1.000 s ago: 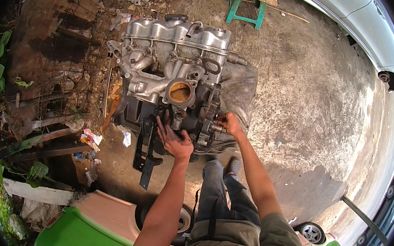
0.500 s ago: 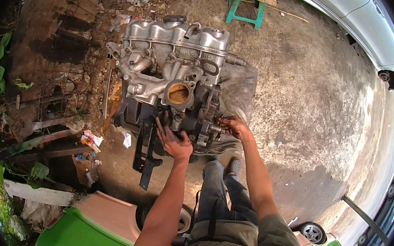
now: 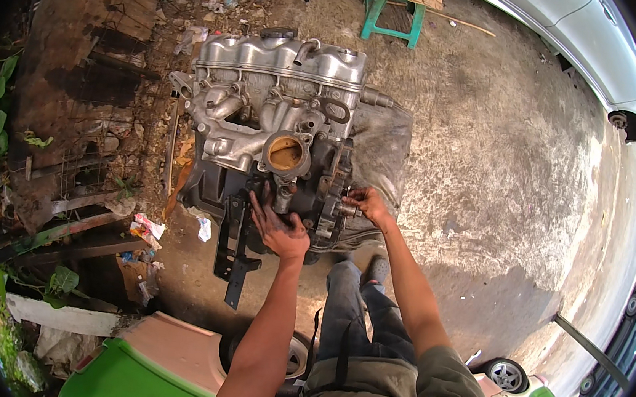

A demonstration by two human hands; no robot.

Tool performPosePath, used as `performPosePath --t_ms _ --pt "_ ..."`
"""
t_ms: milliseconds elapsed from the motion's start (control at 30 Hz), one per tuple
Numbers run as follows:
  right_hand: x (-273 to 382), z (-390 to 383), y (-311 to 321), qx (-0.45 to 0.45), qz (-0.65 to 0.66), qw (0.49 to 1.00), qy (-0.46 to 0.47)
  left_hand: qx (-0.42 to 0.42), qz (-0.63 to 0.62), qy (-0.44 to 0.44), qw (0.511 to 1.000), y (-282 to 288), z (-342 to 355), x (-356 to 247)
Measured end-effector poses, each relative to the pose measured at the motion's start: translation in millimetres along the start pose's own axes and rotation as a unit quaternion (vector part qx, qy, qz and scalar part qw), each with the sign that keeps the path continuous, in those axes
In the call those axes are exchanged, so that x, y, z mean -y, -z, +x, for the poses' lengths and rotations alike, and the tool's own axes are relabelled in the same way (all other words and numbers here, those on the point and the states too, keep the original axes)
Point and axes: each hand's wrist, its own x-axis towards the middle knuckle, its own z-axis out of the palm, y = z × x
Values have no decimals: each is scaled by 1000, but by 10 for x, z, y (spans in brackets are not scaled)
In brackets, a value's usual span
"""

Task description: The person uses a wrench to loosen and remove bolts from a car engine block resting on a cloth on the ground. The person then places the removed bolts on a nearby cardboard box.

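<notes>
Dull grey cast metal fills the middle of the head view: an engine block [image 3: 277,141] lies on the concrete ground [image 3: 504,178], partly over a dark cloth [image 3: 385,140], with a round rusty-orange opening [image 3: 286,152] facing up toward me.

I see my left hand [image 3: 279,225] laid flat on the near, dark lower face of the engine, fingers spread wide and greasy, pressing on the metal just below that round opening; it grips nothing. My right hand [image 3: 364,201] is at the engine's right near corner, fingers pinched narrow around a small metal fitting [image 3: 344,210] (too small for me to tell what kind of part it is). Both forearms come up from the lower edge, and my legs in dark trousers [image 3: 349,309] stand just beside the block.

A black bracket [image 3: 235,248] juts from the engine's near left side down onto the ground. Farther off stand a green stool [image 3: 391,10] with cardboard on top and a white car [image 3: 578,40] at upper right. A green vehicle body [image 3: 140,380] sits at the bottom, litter and plants to the left.
</notes>
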Motion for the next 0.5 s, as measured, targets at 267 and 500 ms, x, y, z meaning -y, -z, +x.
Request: performPosePath --t_ms 267,500 --pt "-163 56 -58 10 -86 995 41 11 -2 -4 1000 18 3 -2" --pt "-213 -47 -134 -25 32 999 17 -5 0 -17 1000 -9 -9 27"
